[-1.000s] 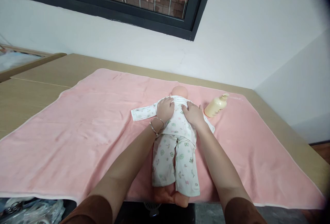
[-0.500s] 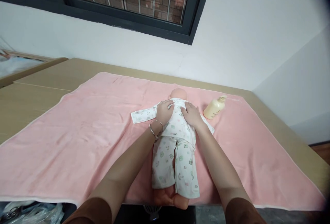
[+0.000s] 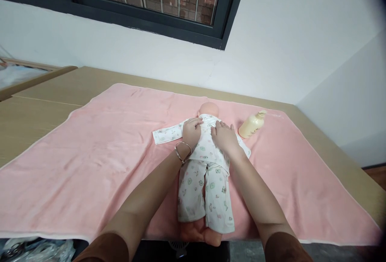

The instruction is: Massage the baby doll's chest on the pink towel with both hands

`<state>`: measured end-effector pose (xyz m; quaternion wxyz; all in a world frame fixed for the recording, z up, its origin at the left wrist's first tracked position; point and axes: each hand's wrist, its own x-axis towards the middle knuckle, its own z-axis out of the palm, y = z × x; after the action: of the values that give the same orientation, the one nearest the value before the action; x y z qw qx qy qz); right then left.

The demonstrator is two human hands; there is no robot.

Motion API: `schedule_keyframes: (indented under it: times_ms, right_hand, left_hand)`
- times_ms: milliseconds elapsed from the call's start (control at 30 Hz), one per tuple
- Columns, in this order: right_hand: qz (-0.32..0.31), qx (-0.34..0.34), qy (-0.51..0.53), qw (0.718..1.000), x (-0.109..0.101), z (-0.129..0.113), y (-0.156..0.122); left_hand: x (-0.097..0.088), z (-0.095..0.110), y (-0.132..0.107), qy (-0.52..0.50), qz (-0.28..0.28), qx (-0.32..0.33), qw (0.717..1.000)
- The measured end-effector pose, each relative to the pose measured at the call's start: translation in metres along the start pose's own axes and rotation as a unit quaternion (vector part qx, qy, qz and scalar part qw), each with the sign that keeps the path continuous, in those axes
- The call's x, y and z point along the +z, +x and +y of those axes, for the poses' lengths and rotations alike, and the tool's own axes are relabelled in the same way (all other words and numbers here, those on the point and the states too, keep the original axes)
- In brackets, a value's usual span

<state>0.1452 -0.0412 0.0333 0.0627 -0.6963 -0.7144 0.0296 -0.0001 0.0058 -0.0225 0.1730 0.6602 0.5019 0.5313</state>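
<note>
A baby doll [image 3: 206,173] in white printed pyjamas lies face down on a pink towel [image 3: 99,149], head [image 3: 209,108] toward the wall, bare feet at the near edge. My left hand [image 3: 191,132], a bracelet on its wrist, lies flat on the doll's upper back at the left. My right hand [image 3: 223,136] lies flat on the upper back at the right. The fingers of both are stretched out and hold nothing. The doll's left sleeve [image 3: 167,134] sticks out sideways on the towel.
A cream pump bottle [image 3: 251,125] lies on the towel just right of the doll's shoulder. The towel covers a wooden table [image 3: 36,105] against a white wall under a dark-framed window [image 3: 144,5]. Plastic bags [image 3: 33,250] lie below the near left edge.
Both hands have slid slightly up the doll's back toward its neck. The view has shifted a little; the doll and bottle stay in place.
</note>
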Motion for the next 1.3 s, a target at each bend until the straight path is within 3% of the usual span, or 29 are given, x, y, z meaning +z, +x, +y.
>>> schedule_keyframes:
  times_ms: [433,733,1000,1300]
  right_hand:
    - [0.009,-0.009,0.063,0.998,0.007,0.012,0.012]
    - [0.007,-0.009,0.107,0.994,0.014,0.023,0.022]
    - [0.01,-0.006,0.095,0.995,0.014,0.021,0.021]
    - [0.009,-0.024,0.028,0.999,-0.006,-0.006,-0.004]
  left_hand:
    - [0.0,0.002,0.002,0.034,-0.01,-0.039,0.999]
    - [-0.001,0.007,0.015,-0.036,-0.003,-0.154,0.987]
    - [0.001,-0.001,0.013,0.026,-0.04,-0.088,0.995]
    - [-0.009,0.028,0.008,0.118,-0.111,-0.019,0.987]
